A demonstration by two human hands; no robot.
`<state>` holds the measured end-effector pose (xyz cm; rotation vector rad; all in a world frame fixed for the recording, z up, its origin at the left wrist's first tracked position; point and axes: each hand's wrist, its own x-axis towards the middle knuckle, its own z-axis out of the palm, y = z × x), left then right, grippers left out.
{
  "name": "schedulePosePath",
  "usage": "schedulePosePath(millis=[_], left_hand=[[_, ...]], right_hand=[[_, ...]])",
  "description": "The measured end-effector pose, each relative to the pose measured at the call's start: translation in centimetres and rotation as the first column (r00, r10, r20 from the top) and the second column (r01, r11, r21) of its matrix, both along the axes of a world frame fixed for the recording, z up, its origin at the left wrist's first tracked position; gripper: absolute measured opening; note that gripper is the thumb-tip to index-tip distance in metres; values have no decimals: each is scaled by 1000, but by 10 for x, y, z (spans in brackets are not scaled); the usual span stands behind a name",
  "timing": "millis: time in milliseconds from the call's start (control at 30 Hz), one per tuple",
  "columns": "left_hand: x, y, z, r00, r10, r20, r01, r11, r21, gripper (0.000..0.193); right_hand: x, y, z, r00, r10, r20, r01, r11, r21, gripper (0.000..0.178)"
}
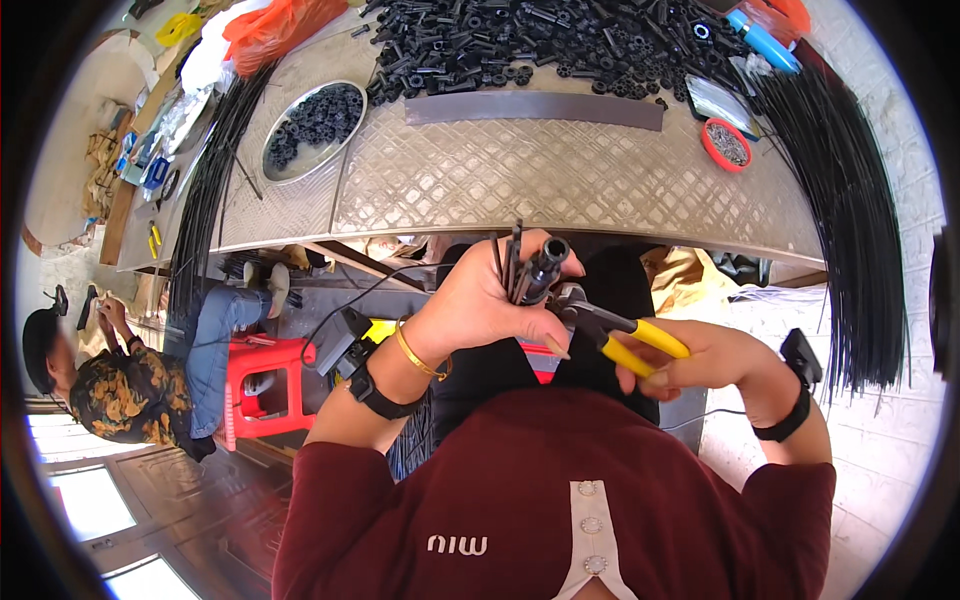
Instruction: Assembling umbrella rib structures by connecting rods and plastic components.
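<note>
My left hand is closed around a black plastic tubular part with a round hollow end pointing up. Thin dark pieces stick up beside it between my fingers; I cannot tell if they are joined to it. In my right hand is a pair of pliers with yellow handles, my fingers wrapped round the grips. The metal jaws sit right against the lower side of the black part, by my left thumb; whether they bite on anything is hidden. Both hands are above my lap, just in front of the table edge.
Black plastic parts lie heaped at the table's back, behind a flat grey strip. An oval tray of small black pieces stands left, a red bowl of metal bits right. Black rods hang off the right end. Another person sits far left.
</note>
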<state>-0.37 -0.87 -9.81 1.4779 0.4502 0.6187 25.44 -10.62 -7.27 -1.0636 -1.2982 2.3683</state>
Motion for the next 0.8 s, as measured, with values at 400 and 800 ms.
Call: schedulePosePath(millis=[400, 800], left_hand=[[4, 9, 3, 976, -184, -121, 197, 974, 109, 40], [7, 12, 15, 969, -217, -115, 232, 963, 138, 33]], right_hand=[[1, -5, -27, 970, -91, -225, 33, 968, -249, 23], [6, 11, 2, 993, -49, -106, 18, 961, -276, 27]])
